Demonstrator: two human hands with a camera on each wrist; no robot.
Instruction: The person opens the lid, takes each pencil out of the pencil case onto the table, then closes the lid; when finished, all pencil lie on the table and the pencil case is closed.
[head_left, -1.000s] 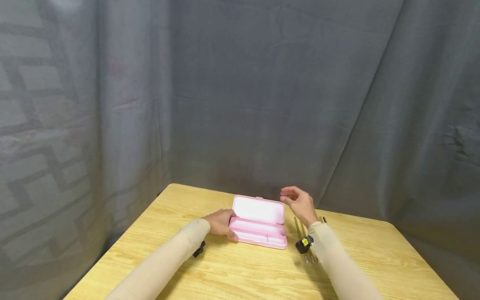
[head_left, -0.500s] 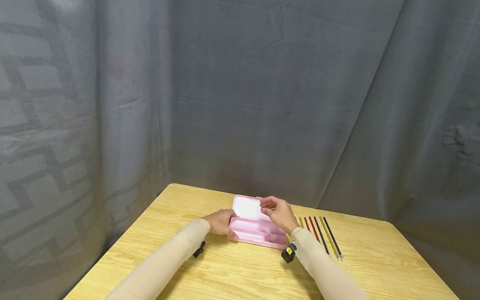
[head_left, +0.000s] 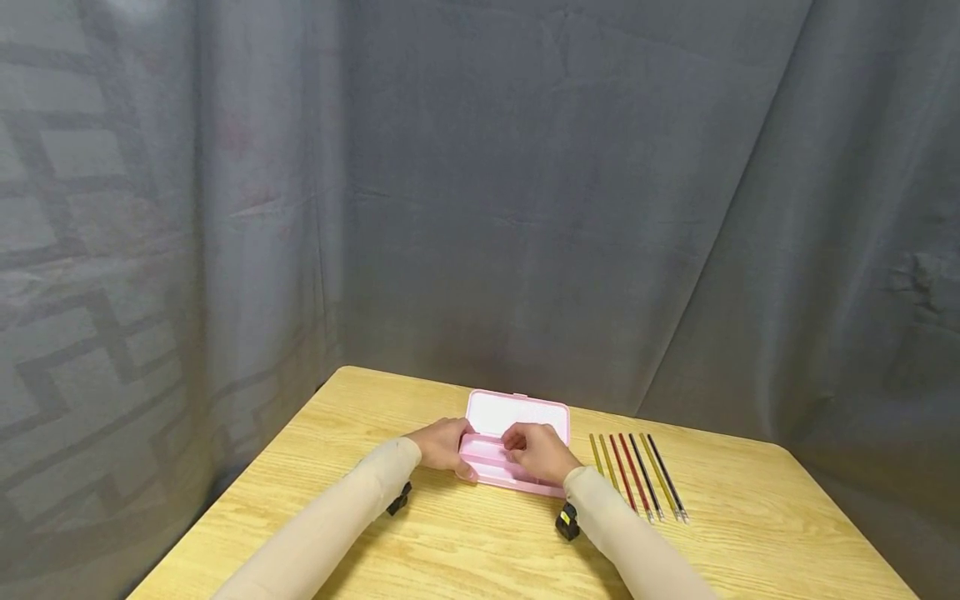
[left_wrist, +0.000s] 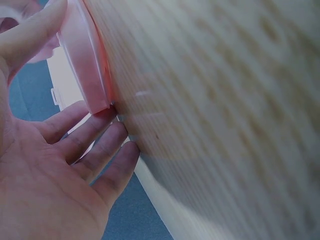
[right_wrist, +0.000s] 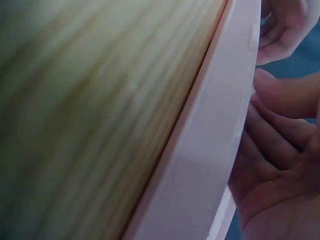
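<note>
While the pink pencil case (head_left: pixel 514 442) lies open at the lower middle of the head view, both hands are on its tray. The left hand (head_left: pixel 444 444) grips the tray's left end, thumb along the near wall and fingers (left_wrist: pixel 95 145) lying against the desk (head_left: pixel 750 508) at the case's corner. It looks like a bracing hold, keeping the light plastic box from sliding on the smooth wood. The right hand (head_left: pixel 537 451) sits over the tray's right half with its fingers bent down into it; in the right wrist view the fingers (right_wrist: pixel 270 140) curl loosely just inside the pink wall, and I cannot tell whether they pinch anything. The lid stands tilted up behind the tray, towards the top of the frame, leaving the compartments free to reach.

Just right of the case, apart from it, a row of thin pen refills (head_left: pixel 636 475) lies side by side on the desk, yellow, red and black, all pointing the same way. That neat order probably makes each one easy to pick singly. A grey curtain (head_left: pixel 525 183) fills the upper frame.
</note>
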